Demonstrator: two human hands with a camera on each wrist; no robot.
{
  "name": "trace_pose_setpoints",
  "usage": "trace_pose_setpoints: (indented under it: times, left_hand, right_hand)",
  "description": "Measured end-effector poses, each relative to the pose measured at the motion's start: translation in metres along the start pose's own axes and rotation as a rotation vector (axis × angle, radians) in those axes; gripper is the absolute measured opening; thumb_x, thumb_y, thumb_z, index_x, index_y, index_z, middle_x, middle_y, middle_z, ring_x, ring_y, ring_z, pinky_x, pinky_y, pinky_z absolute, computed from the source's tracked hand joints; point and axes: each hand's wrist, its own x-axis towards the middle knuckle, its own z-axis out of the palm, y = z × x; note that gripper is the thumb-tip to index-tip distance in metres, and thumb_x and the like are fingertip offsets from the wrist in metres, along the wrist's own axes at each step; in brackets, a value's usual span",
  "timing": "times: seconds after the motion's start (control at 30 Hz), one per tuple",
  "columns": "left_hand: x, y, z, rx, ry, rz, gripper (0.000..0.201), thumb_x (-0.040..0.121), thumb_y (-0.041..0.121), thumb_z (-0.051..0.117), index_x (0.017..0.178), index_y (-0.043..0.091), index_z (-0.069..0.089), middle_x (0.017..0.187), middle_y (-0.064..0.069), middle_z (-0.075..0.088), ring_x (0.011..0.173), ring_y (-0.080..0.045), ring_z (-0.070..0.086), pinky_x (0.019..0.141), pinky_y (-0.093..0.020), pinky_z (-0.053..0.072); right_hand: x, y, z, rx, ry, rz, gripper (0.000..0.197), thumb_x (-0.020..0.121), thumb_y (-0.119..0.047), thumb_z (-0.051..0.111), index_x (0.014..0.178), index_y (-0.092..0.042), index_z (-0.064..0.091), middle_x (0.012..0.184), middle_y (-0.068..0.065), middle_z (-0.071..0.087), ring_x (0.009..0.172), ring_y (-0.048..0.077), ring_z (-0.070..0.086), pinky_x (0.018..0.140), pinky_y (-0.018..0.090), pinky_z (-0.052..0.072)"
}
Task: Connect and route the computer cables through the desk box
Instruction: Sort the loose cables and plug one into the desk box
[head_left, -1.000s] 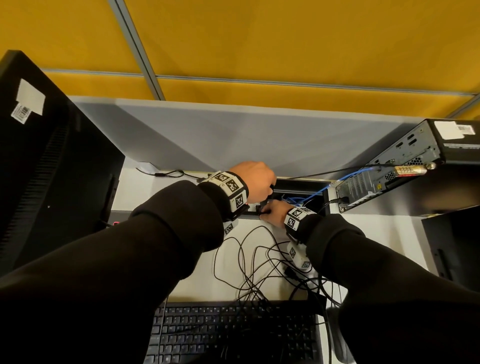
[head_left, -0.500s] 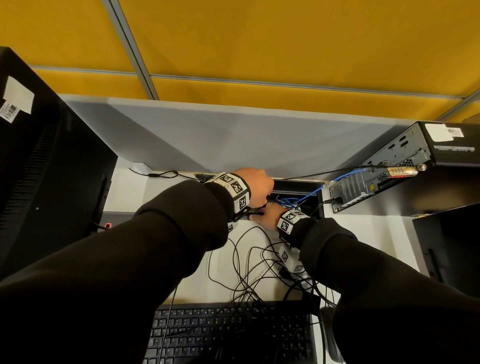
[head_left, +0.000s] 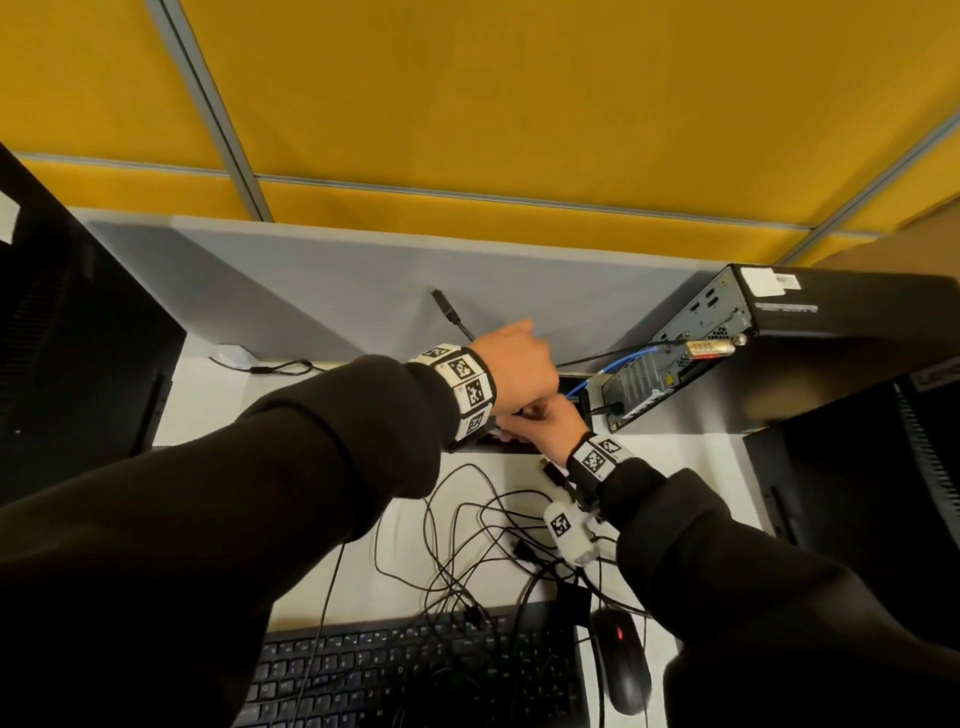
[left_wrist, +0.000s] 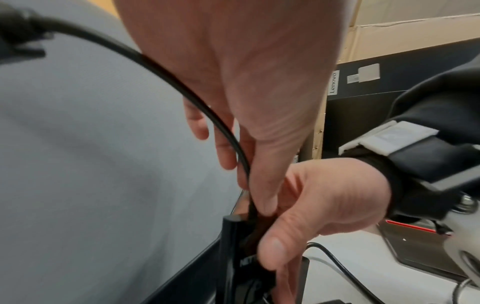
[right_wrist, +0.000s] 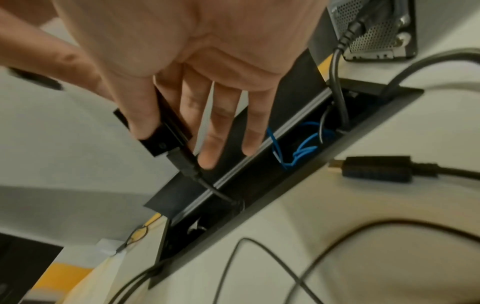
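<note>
My left hand (head_left: 514, 369) is raised above the desk box (head_left: 574, 387) and grips a black cable (left_wrist: 182, 86), pinched between thumb and fingers. The cable's plug end (head_left: 445, 307) sticks up against the grey panel. My right hand (head_left: 548, 418) is at the box's opening and pinches a small black adapter block (right_wrist: 161, 137) between thumb and forefinger, the other fingers straight. A short black lead (right_wrist: 188, 166) runs from the block down into the desk box (right_wrist: 298, 176), whose lid stands open. A blue cable (right_wrist: 301, 148) lies coiled inside.
The small computer (head_left: 727, 332) lies at the right with blue and black cables plugged in. A loose plug (right_wrist: 376, 168) lies by the box. Tangled black cables (head_left: 483, 540), a keyboard (head_left: 415, 670) and a mouse (head_left: 621, 660) are in front, a monitor (head_left: 67, 338) at the left.
My left hand has risen from the box opening, drawing the black cable up so that its plug end shows against the grey panel. My right hand stays at the box.
</note>
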Motion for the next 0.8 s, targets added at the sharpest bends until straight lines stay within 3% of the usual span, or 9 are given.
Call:
trace_pose_setpoints:
  times: [0.1,0.2,0.27,0.3,0.37,0.47,0.57,0.67,0.8]
  left_hand:
    - [-0.019,-0.005,-0.005,-0.056,0.377,-0.092,0.017,0.092,0.043,0.064,0.095,0.028,0.071,0.093,0.009,0.065,0.097,-0.018,0.055,0.09,-0.039,0.04]
    - [-0.046,-0.016,0.0,-0.467,0.784,-0.52,0.029,0.089,0.054,0.068,0.087,0.025,0.064,0.085,0.009,0.06,0.086,-0.017,0.055,0.079,-0.036,0.042]
    - [-0.052,-0.017,0.013,-0.937,0.818,-0.823,0.033,0.086,0.054,0.074,0.096,0.027,0.058,0.086,0.009,0.059,0.081,-0.013,0.058,0.073,-0.033,0.044]
    - [-0.05,-0.015,0.019,-1.159,0.774,-0.902,0.039,0.084,0.052,0.077,0.104,0.028,0.053,0.089,0.006,0.061,0.083,-0.014,0.061,0.075,-0.033,0.047]
    - [-0.041,-0.008,0.025,-1.489,0.75,-0.898,0.046,0.087,0.04,0.079,0.116,0.028,0.045,0.098,0.001,0.065,0.092,-0.02,0.067,0.083,-0.039,0.054]
    - [-0.027,0.007,0.018,-1.894,0.889,-0.814,0.044,0.098,0.011,0.066,0.129,0.021,0.036,0.108,-0.01,0.068,0.088,-0.029,0.075,0.082,-0.047,0.061]
    - [-0.022,0.015,0.009,-2.245,0.878,-0.739,0.051,0.098,0.01,0.067,0.141,0.013,0.039,0.115,-0.014,0.072,0.094,-0.025,0.076,0.092,-0.044,0.06]
    - [-0.019,0.019,0.002,-2.135,0.742,-0.597,0.036,0.1,0.013,0.062,0.135,0.016,0.059,0.115,-0.004,0.077,0.106,-0.018,0.074,0.104,-0.042,0.05]
    - [-0.007,0.024,-0.015,-1.94,0.651,-0.498,0.036,0.095,0.02,0.071,0.13,0.024,0.064,0.105,-0.002,0.076,0.097,-0.016,0.073,0.095,-0.039,0.056]
  right_hand:
    - [0.014,0.008,-0.004,-0.081,0.035,0.036,0.03,0.076,-0.051,0.076,0.094,-0.026,0.074,0.085,0.009,0.076,0.081,0.03,0.075,0.08,0.055,0.06]
    - [0.007,-0.004,-0.009,0.038,0.025,0.035,0.01,0.088,-0.023,0.074,0.099,-0.023,0.072,0.096,0.014,0.077,0.087,0.032,0.076,0.082,0.047,0.06]
    - [0.0,-0.009,-0.01,0.053,0.011,0.033,0.013,0.092,-0.012,0.07,0.104,-0.016,0.072,0.099,0.016,0.077,0.09,0.034,0.076,0.084,0.047,0.061]
    - [-0.003,-0.01,-0.01,0.027,0.002,0.016,0.014,0.092,-0.012,0.07,0.105,-0.017,0.072,0.098,0.015,0.077,0.09,0.033,0.076,0.082,0.045,0.061]
    - [-0.006,-0.01,-0.009,-0.006,-0.002,0.011,0.015,0.092,-0.011,0.07,0.103,-0.021,0.073,0.096,0.015,0.077,0.089,0.033,0.075,0.074,0.036,0.061]
    - [-0.009,-0.011,-0.01,-0.035,0.019,-0.002,0.012,0.091,-0.01,0.071,0.099,-0.018,0.074,0.093,0.011,0.077,0.082,0.025,0.074,0.068,0.026,0.057]
    - [-0.012,-0.013,-0.016,-0.246,0.036,-0.02,0.005,0.089,-0.024,0.075,0.094,-0.024,0.077,0.086,-0.002,0.077,0.077,0.011,0.069,0.072,0.022,0.052]
    - [-0.011,-0.012,-0.02,-0.383,0.046,0.023,0.006,0.088,-0.032,0.075,0.083,-0.029,0.073,0.083,-0.006,0.074,0.076,0.009,0.065,0.067,0.02,0.045]
    - [-0.012,-0.014,-0.026,-0.445,0.037,0.057,0.01,0.084,-0.034,0.076,0.084,-0.024,0.073,0.086,-0.005,0.075,0.085,0.015,0.069,0.079,0.029,0.051]
